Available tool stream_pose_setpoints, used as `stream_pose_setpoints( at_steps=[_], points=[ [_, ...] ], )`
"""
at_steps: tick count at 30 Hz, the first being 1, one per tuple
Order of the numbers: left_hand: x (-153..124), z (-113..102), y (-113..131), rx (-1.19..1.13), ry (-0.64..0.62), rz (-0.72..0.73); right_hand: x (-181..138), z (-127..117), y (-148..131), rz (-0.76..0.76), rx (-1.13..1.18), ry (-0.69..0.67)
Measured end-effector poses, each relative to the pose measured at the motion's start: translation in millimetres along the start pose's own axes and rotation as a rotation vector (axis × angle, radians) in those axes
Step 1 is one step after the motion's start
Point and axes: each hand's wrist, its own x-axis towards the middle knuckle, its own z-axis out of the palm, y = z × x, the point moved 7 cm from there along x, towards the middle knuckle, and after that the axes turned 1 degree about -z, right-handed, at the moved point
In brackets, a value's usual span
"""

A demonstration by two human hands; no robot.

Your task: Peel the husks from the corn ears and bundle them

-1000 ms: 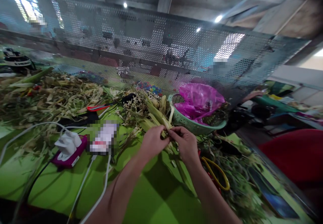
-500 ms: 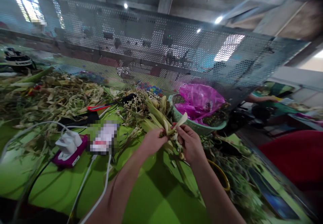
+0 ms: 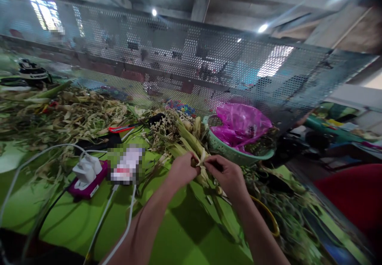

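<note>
Both my hands meet over a green table (image 3: pixel 185 237), working at one pale green leafy stalk (image 3: pixel 203 165). My left hand (image 3: pixel 182 170) is closed on the stalk from the left. My right hand (image 3: pixel 228 175) pinches a pale leaf strip of the same stalk from the right. More stalks (image 3: pixel 185 135) lie in a bundle just behind the hands.
A teal basket (image 3: pixel 232 153) with a pink plastic bag (image 3: pixel 243 122) stands behind my right hand. Dry leaf scraps (image 3: pixel 68 113) cover the table's left. A magenta power strip (image 3: pixel 89 179) with white cables, red-handled scissors (image 3: pixel 121 129) and yellow-handled scissors (image 3: pixel 270 219) lie nearby. A perforated metal screen (image 3: pixel 191 62) closes the back.
My right hand peeled a leaf strip up and outward, then came back in against my left hand. The view shifted slightly right and down.
</note>
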Motion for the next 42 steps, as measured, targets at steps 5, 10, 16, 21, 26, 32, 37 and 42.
stream_pose_setpoints(
  at_steps=[5,10,16,21,26,32,37,42],
  points=[
    [-3,-1,7,0.102,-0.017,0.042,-1,-3,-9,-0.085,-0.186,0.061],
    [-4,-2,9,0.182,-0.009,0.07,-2,-2,-13,-0.126,-0.325,0.105],
    [-6,-2,10,0.231,-0.029,0.076,-3,4,-19,-0.173,-0.405,0.032],
    [-8,-4,14,0.272,-0.037,0.115,-5,12,-25,-0.247,-0.457,-0.08],
    [-9,-3,15,0.35,-0.055,0.116,-6,7,-29,-0.24,-0.529,-0.02],
    [-7,3,11,0.382,-0.078,0.136,-7,15,-31,-0.31,-0.467,-0.082],
    [-8,1,11,0.364,-0.055,0.152,-9,20,-31,-0.325,-0.472,-0.095],
    [-10,-6,14,0.291,-0.039,0.13,-10,19,-36,-0.335,-0.534,-0.082]
  ],
)
